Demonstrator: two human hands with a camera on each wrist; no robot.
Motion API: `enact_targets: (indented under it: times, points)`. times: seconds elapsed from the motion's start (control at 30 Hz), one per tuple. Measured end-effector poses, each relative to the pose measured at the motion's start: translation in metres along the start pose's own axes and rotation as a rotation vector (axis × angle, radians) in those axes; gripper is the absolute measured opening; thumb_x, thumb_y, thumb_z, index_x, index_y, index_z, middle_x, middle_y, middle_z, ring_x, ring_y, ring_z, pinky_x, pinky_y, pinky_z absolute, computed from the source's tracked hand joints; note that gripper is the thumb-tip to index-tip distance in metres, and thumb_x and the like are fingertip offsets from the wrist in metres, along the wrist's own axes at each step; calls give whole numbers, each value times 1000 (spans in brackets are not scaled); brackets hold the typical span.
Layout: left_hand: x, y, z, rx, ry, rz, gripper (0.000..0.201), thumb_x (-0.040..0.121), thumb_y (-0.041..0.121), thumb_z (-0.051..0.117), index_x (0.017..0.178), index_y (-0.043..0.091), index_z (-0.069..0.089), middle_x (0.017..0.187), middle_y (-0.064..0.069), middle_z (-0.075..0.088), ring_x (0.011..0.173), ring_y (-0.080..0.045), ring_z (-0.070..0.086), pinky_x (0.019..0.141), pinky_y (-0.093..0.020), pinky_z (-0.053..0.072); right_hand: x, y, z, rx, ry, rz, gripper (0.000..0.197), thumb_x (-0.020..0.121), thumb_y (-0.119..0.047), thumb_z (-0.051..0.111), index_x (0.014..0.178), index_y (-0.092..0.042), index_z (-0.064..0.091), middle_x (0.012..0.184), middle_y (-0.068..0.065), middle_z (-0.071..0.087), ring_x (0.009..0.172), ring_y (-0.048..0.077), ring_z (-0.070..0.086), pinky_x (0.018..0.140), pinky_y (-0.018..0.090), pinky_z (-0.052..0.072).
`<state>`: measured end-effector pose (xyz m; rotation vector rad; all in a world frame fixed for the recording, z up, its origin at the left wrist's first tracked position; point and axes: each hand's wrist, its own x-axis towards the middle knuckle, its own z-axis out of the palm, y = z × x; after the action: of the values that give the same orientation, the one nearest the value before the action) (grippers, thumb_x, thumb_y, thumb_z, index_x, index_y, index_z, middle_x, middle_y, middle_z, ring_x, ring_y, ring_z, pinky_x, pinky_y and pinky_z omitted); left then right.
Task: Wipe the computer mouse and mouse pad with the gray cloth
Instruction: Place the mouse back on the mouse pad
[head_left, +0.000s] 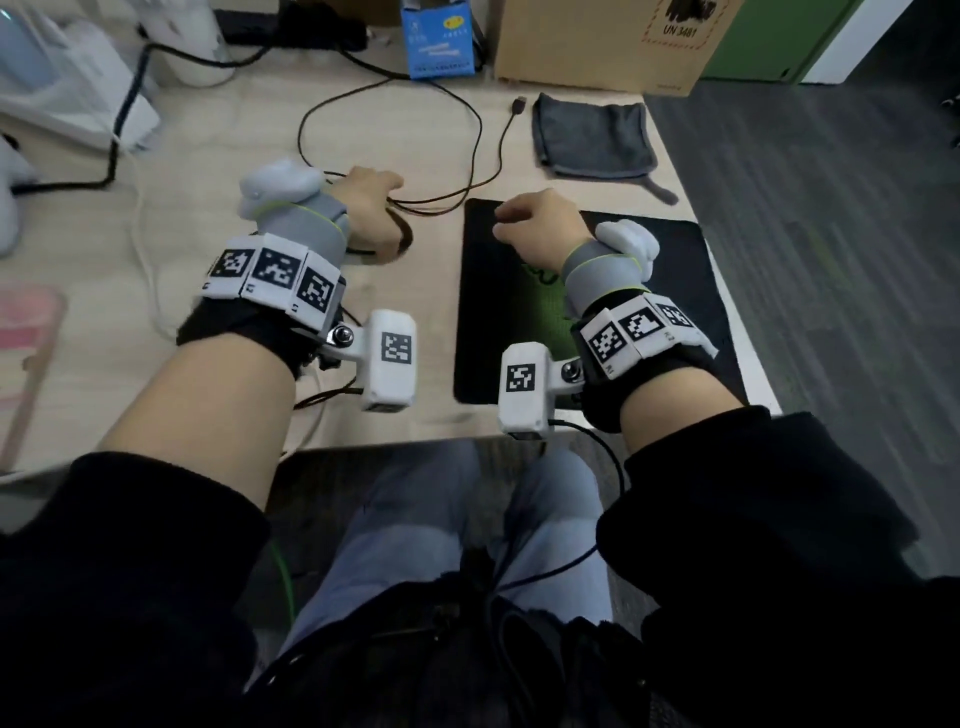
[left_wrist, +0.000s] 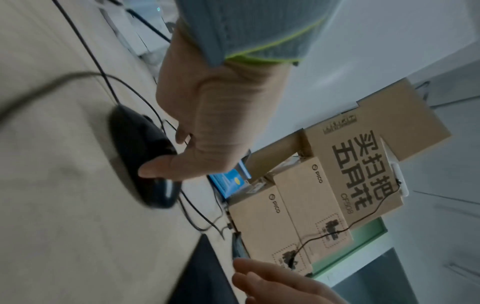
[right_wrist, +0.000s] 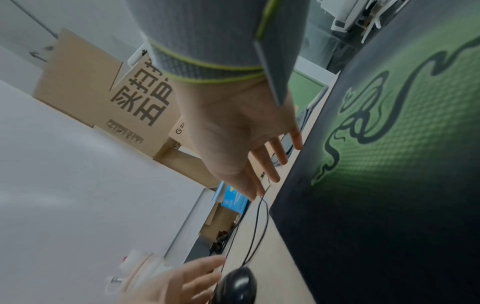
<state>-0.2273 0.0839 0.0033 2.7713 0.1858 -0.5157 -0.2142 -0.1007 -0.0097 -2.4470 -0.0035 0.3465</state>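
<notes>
The folded gray cloth (head_left: 592, 137) lies on the desk beyond the mouse pad, with no hand on it. The black mouse pad (head_left: 675, 270) with a green logo (right_wrist: 389, 144) lies at the desk's right. My right hand (head_left: 524, 221) hovers over its far left corner, its fingers (right_wrist: 272, 164) straight and holding nothing. The black computer mouse (left_wrist: 135, 148) sits on the bare desk left of the pad. My left hand (head_left: 371, 202) is over it and hides most of it in the head view. The thumb (left_wrist: 161, 170) touches the mouse's side, the other fingers straight beside the mouse (right_wrist: 237, 286).
Thin dark cables (head_left: 467, 171) loop across the desk behind the mouse, ending in a USB plug (head_left: 519, 104). A cardboard box (head_left: 597, 41) and a blue box (head_left: 439, 41) stand at the back. A white device (head_left: 62, 93) sits at the far left. The desk's right edge runs beside the pad.
</notes>
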Motion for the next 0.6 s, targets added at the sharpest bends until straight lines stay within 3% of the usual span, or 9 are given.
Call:
enact_targets:
  times: [0.1, 0.17, 0.27, 0.4, 0.5, 0.6]
  points:
    - [-8, -22, 8, -42, 84, 0, 76, 71, -3, 69, 140, 11, 42, 142, -16, 46, 131, -34, 43, 108, -38, 39, -12, -7, 17, 9, -1, -76, 37, 88, -21, 60, 124, -17, 62, 128, 4, 63, 122, 20, 55, 103, 25, 41]
    - [-12, -32, 14, -94, 166, 21, 68, 73, -3, 65, 136, 15, 48, 139, -12, 50, 131, -31, 44, 110, -35, 37, -19, -12, 26, 21, -10, -121, 40, 86, -19, 62, 126, -17, 61, 129, 5, 62, 122, 18, 55, 102, 23, 40]
    - [-20, -38, 18, -101, 235, 85, 69, 64, 11, 70, 129, 25, 53, 134, -5, 54, 129, -29, 43, 106, -38, 37, -27, -18, 36, 56, -34, -186, 58, 79, -19, 70, 134, -17, 52, 137, 4, 55, 126, 18, 51, 106, 25, 39]
    - [-34, -24, 19, -160, 257, 312, 87, 47, 35, 60, 133, 21, 50, 128, -2, 59, 124, -29, 43, 104, -43, 38, -40, -29, 43, 28, -78, -321, 91, 69, -17, 79, 146, -12, 31, 143, 5, 48, 132, 19, 44, 108, 26, 37]
    - [-38, -8, 19, -243, 281, 448, 92, 47, 28, 61, 137, 22, 44, 125, 3, 60, 120, -29, 41, 103, -42, 37, -46, -30, 39, 18, 89, -320, 87, 64, -18, 79, 141, -13, 39, 124, 4, 63, 117, 22, 57, 96, 28, 45]
    - [-37, 5, 26, -373, 283, 524, 98, 54, 17, 64, 146, 24, 30, 126, 11, 56, 126, -23, 35, 109, -34, 32, -53, -19, 22, 7, 245, -245, 65, 64, -25, 78, 123, -10, 58, 114, 6, 69, 111, 24, 62, 93, 33, 48]
